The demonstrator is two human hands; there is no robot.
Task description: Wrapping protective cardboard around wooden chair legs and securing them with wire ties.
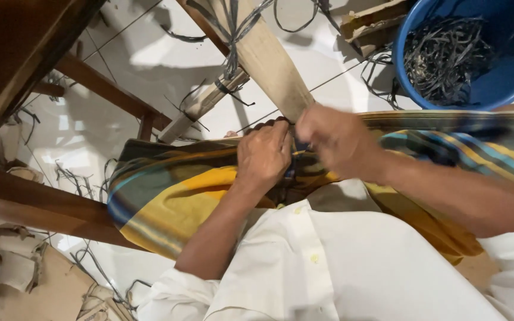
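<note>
My left hand (263,156) is closed around the near end of a pale wooden stick (272,59) that slants up and away from my lap. My right hand (335,139), blurred, is closed right beside it, pinching something dark at the stick's base; what it grips is too small to tell. Dark thin strips (231,41) are tied around the stick higher up. Both hands rest over a striped yellow, green and blue cloth (174,196) across my lap. A white shirt (334,267) fills the lower part of the view.
A blue plastic tub (507,77) holding a tangle of dark strips (444,56) stands at the upper right. Brown wooden beams (37,208) and a wooden frame (7,59) stand at the left. Loose strips lie on the white tiled floor (144,53). Cardboard scraps (43,291) are at the lower left.
</note>
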